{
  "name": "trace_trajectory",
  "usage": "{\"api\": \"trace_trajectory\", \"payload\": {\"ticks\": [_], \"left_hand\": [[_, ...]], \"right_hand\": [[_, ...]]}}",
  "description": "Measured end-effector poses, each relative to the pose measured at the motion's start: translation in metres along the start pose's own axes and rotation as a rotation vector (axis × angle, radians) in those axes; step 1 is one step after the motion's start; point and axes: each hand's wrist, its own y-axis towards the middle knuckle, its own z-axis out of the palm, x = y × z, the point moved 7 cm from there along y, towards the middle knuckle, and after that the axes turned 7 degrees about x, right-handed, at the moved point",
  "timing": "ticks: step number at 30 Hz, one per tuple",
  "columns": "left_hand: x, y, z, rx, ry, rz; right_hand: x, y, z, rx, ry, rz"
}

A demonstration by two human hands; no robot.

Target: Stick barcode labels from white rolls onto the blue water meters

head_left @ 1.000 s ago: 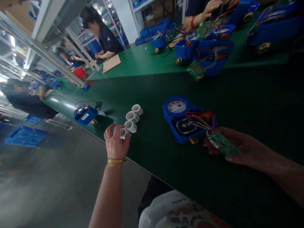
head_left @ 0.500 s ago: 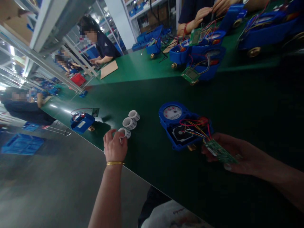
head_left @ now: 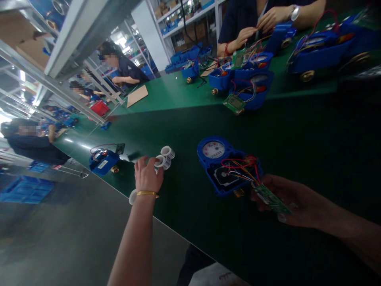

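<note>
My left hand (head_left: 148, 174), with a yellow band at its wrist, curls its fingers and thumb round a white label roll (head_left: 160, 161) in a short row on the dark green table. Just beyond it stands another white roll (head_left: 168, 151), and one more (head_left: 132, 197) shows partly beneath my wrist. The fingers hide part of the row. In my right hand (head_left: 279, 196) is a green circuit board (head_left: 272, 198), held by its edges above the table. Red, yellow, black and white wires run from it into an open blue water meter (head_left: 228, 165) with a round dial.
To the left sits another blue meter (head_left: 103, 162) with a small board on a wire. Across the table, several blue meters (head_left: 253, 89) lie near a co-worker's hands (head_left: 258, 29). A cardboard sheet (head_left: 137, 96) lies farther back. Blue crates (head_left: 26, 188) stand on the floor.
My left hand has moved forward along the row of rolls, uncovering the roll beneath my wrist. My right hand still holds the board. The view has tilted up slightly.
</note>
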Motion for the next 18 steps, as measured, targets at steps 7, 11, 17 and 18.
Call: {"api": "trace_trajectory", "payload": {"ticks": [7, 11, 17, 18], "left_hand": [[-0.004, 0.018, 0.017, 0.09, 0.016, 0.009], [-0.005, 0.018, 0.021, 0.108, 0.006, 0.008], [-0.001, 0.01, 0.004, 0.122, -0.034, 0.0], [0.004, 0.003, -0.002, 0.11, -0.038, -0.016]], "right_hand": [[-0.003, 0.003, 0.0, 0.105, 0.02, -0.1], [-0.004, 0.003, 0.0, 0.119, 0.036, -0.1], [-0.004, 0.003, -0.002, 0.109, -0.001, -0.099], [-0.006, 0.004, -0.003, 0.116, -0.011, -0.091]]}}
